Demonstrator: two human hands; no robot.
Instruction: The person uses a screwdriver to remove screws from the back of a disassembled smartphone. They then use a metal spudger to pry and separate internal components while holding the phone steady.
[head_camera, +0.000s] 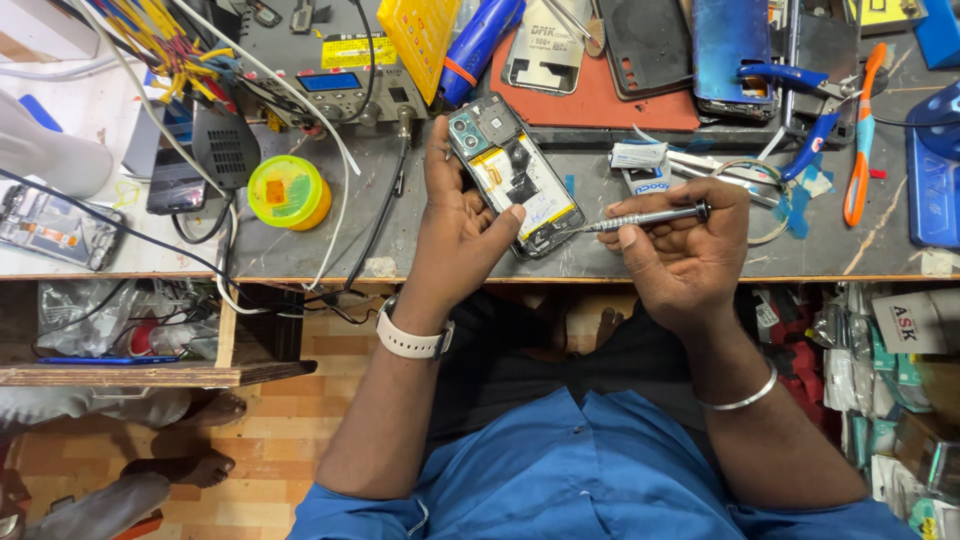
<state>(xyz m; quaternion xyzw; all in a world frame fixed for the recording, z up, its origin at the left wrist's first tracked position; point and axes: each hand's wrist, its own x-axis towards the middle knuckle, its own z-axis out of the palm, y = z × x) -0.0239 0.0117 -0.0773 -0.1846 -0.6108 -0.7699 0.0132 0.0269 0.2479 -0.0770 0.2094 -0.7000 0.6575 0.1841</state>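
**Opened phone held aslant, screwdriver tip at its lower end**

The left hand (455, 235) grasps a phone (513, 173) with its back cover off, thumb across the lower edge and fingers behind it. The phone's long axis runs diagonally: the camera end points up and away to the left, and the lower end points down toward the right hand. It sits over the table (300, 250), just above its near edge, between the two hands.

Its inside faces up. A teal camera block with round lenses fills the far corner, below it lie dark boards and shields, and a pale battery with a yellow strip takes up the right half. The frame is dark and thin.

The right hand (685, 250) is closed around a screwdriver (645, 217), a slim metal one with a dark cap. The tool lies nearly level, cap to the right by the forefinger and tip to the left, meeting the phone's lower right corner.

Beyond the right hand lie blue-handled pliers (815, 125) and an orange tool (862, 130). A yellow-green tin (288, 190) sits well to the left of the left hand.
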